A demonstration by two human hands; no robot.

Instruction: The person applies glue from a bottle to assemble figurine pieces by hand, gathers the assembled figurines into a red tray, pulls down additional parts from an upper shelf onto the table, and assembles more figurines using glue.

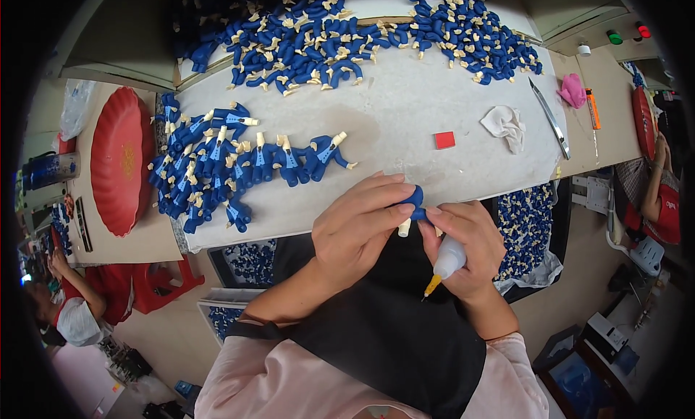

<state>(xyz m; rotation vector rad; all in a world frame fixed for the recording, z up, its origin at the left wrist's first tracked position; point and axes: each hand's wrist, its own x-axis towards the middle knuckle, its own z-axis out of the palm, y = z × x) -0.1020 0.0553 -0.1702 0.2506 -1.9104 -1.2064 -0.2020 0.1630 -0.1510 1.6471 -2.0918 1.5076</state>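
Near the table's front edge my left hand [358, 220] is closed round a small blue toy figure [415, 196], with a cream-coloured peg sticking out below. My right hand [474, 249] has its thumb and fingertips at the figure's right side, pinching a blue part against it. Tucked in that same hand is a whitish squeeze bottle [449, 257] with a yellow needle tip pointing down toward me. My fingers partly hide the figure. To the left lie several blue figure bodies [217, 155] with cream necks and hands.
Heaps of loose blue arms [304, 53] with cream hands lie at the back. A red square [444, 140], a crumpled white cloth [505, 127] and tweezers [550, 121] lie right. A red scalloped tray [119, 162] stands left. Bins of blue parts [527, 227] sit below. Co-workers sit either side.
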